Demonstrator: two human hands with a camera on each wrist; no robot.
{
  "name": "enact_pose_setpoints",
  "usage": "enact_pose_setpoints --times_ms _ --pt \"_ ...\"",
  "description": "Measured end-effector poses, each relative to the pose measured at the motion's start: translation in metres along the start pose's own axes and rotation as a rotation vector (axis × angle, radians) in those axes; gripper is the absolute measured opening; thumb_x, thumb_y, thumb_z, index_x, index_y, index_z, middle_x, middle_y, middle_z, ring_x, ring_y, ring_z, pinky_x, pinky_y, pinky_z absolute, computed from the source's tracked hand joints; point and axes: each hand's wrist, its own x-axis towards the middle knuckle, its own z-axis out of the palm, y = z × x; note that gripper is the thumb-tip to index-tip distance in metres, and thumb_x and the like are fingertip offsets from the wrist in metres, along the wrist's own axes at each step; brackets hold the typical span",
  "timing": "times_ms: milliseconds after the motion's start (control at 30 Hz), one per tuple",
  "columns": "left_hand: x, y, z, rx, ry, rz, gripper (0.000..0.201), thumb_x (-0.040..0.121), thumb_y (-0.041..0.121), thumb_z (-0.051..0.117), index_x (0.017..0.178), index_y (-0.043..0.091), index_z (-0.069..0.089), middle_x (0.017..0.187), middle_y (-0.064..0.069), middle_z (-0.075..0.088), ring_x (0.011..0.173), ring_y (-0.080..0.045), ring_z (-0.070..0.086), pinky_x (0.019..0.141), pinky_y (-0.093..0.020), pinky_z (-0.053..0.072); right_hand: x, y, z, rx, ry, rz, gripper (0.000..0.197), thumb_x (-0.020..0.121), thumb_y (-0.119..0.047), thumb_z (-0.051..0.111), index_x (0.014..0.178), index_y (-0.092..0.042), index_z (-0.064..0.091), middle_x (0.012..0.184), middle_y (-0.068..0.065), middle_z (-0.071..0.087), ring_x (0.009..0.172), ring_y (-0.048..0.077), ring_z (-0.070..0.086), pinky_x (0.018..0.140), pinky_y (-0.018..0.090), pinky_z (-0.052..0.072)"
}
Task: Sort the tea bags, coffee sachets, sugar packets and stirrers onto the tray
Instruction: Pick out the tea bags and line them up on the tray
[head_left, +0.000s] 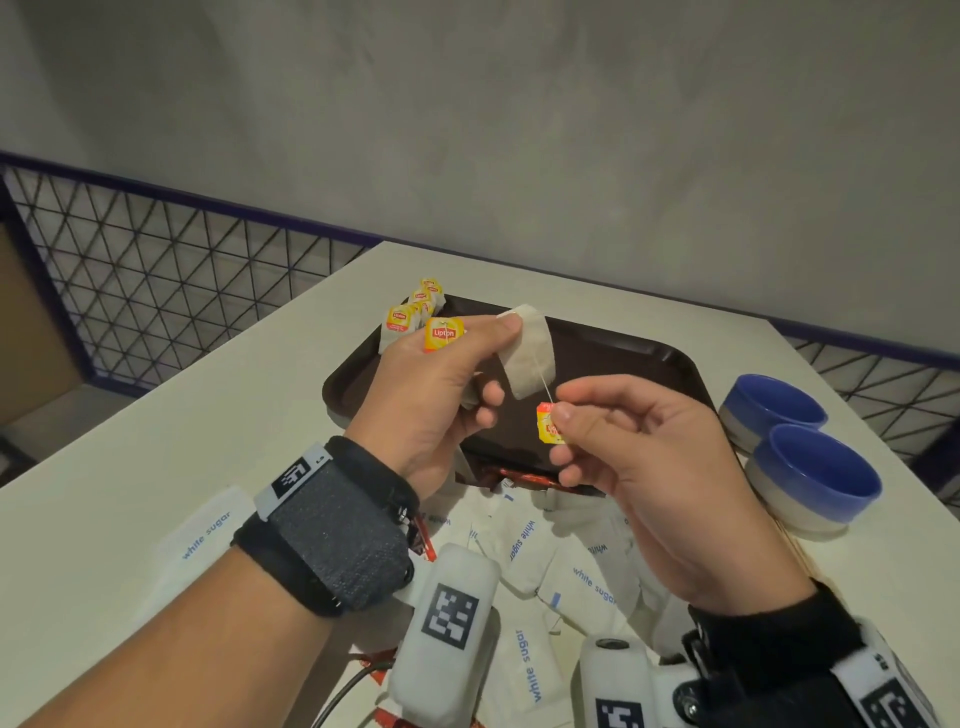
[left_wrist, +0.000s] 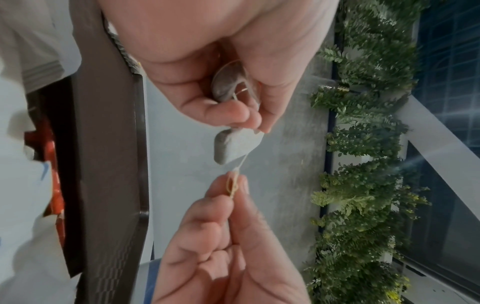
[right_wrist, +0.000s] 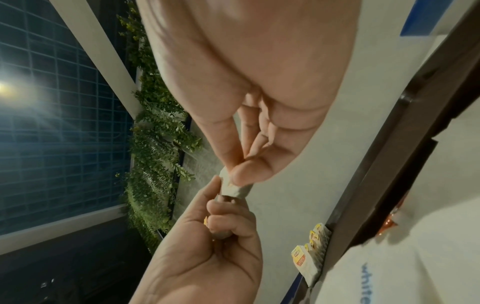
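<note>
Tea-bag sorting step: above the tray (head_left: 670, 358), the left hand (head_left: 436, 395) grips a tea bag (head_left: 530, 353) while the right hand (head_left: 639, 457) pinches its tag (head_left: 546, 423); next, probably, tidying the string and placing it beside the sorted tea bags (head_left: 410, 312).

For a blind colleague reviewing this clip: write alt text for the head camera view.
Above a dark brown tray, the left hand holds a white tea bag while the right hand pinches its yellow tag, the string between them. More tea bags sit at the tray's far left corner, white sugar packets lie nearer, and two blue bowls stand to the right.
</note>
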Motion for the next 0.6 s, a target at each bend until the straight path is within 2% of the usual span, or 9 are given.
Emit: enact_pose_setpoints --times_ms 167,367,433,533,600 --pt "0.0010 0.0035 -0.0014 -0.115 -0.025 -0.030 0.010 0.090 0.024 0.076 0.095 0.016 0.071 0.065 0.007 0.060 0.048 -0.006 0.045 0.040 -0.018 0.036 0.0018 0.0009 -0.0002 0.032 0.017 0.095 0.016 0.086 0.002 0.075 0.102 0.001 0.073 0.077 0.021 0.069 0.060 0.025 0.061 0.051 0.025 0.055" --pt "0.0042 0.0055 -0.0041 -0.221 -0.122 -0.076 0.031 0.074 0.031 0.078 0.100 0.017 0.065 0.068 0.007 0.055 0.045 -0.003 0.040 0.039 -0.016 0.033 0.0051 0.0067 0.0011 0.055 0.032 0.171 0.017 0.087 0.008 0.072 0.103 0.003 0.071 0.078 0.018 0.071 0.062 0.020 0.062 0.052 0.024 0.054" --pt "0.0042 0.0062 -0.0053 -0.227 -0.150 -0.080 0.028 0.075 0.030 0.078 0.097 0.016 0.067 0.070 0.006 0.054 0.044 -0.003 0.039 0.039 -0.016 0.032 0.0066 0.0078 0.0014 0.063 0.043 0.172 0.019 0.087 0.010 0.071 0.104 0.002 0.072 0.081 0.017 0.073 0.064 0.018 0.063 0.054 0.023 0.053" --pt "0.0016 0.0068 -0.0056 -0.195 -0.203 -0.099 0.014 0.077 0.029 0.076 0.084 0.017 0.071 0.068 0.005 0.053 0.043 -0.003 0.038 0.039 -0.016 0.031 0.0089 0.0065 -0.0003 0.140 0.065 0.177 0.020 0.087 0.009 0.070 0.106 0.003 0.072 0.082 0.015 0.072 0.065 0.014 0.061 0.056 0.023 0.051" --pt "-0.0013 0.0068 -0.0038 -0.144 -0.233 -0.113 0.013 0.077 0.027 0.075 0.084 0.016 0.074 0.066 0.004 0.053 0.042 -0.004 0.037 0.039 -0.016 0.032 0.0100 0.0042 -0.0029 0.213 0.079 0.188 0.022 0.087 0.005 0.069 0.109 0.001 0.073 0.084 0.012 0.072 0.066 0.013 0.058 0.058 0.025 0.047"
